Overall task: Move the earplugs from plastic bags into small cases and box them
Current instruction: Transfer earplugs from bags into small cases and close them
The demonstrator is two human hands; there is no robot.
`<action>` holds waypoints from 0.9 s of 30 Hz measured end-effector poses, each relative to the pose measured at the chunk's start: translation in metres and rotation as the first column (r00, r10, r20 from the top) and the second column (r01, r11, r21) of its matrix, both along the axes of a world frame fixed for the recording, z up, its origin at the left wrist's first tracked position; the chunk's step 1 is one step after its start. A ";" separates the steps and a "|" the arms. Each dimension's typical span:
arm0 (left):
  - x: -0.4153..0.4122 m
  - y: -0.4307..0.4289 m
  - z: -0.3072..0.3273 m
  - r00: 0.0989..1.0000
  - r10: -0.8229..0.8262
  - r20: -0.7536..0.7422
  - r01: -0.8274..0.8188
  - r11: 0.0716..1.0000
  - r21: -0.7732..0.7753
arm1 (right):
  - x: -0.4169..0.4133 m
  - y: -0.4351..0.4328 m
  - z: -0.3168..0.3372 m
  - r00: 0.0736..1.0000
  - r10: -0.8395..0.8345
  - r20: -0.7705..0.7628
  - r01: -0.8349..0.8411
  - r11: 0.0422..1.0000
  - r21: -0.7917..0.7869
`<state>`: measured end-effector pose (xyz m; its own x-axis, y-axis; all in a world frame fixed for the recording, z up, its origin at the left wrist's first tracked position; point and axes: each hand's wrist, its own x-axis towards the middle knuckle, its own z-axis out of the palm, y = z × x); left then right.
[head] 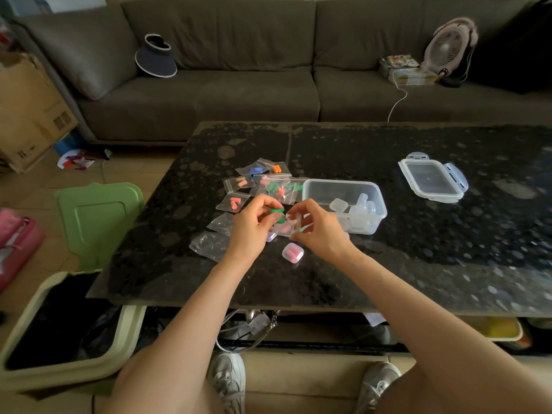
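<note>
Dark stone table (418, 264), seen from the head camera, carried all the work. At about two o'clock from the hands stood the clear storage box (343, 186), open, with several empty small cases inside it; its lid (430, 177) lay well apart, farther toward three o'clock. At eleven to twelve o'clock from the hands lay the heap of filled plastic bags (263, 180), earplugs of blue, orange, pink and green showing through; two emptied bags (209, 243) lay flat at nine o'clock.

The left hand (251, 225) was curled, its fingertips pinched on green earplugs (277, 215). The right hand (321, 231) was likewise curled, thumb and fingers gripping an open clear case (288, 227) just beside the green plugs (whether a plug already sat in it could not be told). A closed case holding pink earplugs (292, 253) rested on the table at six o'clock, just below the hands.

Judged step: seating the green pair in the held case. Done well, this would call for the case held level with its mouth toward the left fingertips, each foam plug pressed fully below the rim, then the lid snapped shut before boxing.
</note>
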<state>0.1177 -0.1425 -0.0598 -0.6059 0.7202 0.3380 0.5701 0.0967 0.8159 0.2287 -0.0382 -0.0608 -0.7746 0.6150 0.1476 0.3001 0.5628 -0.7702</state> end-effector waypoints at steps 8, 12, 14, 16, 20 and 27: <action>-0.007 0.005 -0.010 0.954 0.027 -0.297 -0.033 0.999 -0.018 | 0.000 -0.002 0.004 0.993 -0.012 -0.118 -0.003 0.992 -0.126; -0.009 0.005 -0.012 0.946 0.058 -0.320 -0.064 0.998 -0.008 | 0.001 -0.002 0.007 0.989 -0.030 -0.144 0.003 0.983 -0.186; -0.007 0.005 -0.012 0.948 0.052 -0.314 -0.062 0.998 -0.021 | 0.001 -0.002 0.007 0.988 -0.033 -0.151 0.005 0.983 -0.183; -0.005 0.005 -0.011 0.964 0.042 -0.261 -0.049 0.999 -0.020 | 0.001 -0.003 0.008 0.985 -0.038 -0.169 0.005 0.981 -0.196; -0.004 0.006 -0.010 0.977 -0.016 -0.210 0.017 1.000 0.002 | 0.001 -0.001 0.009 0.981 -0.049 -0.187 0.006 0.974 -0.225; -0.005 0.008 -0.008 0.991 -0.030 -0.129 0.033 0.999 0.025 | 0.002 0.000 0.010 0.980 -0.045 -0.194 -0.005 0.968 -0.249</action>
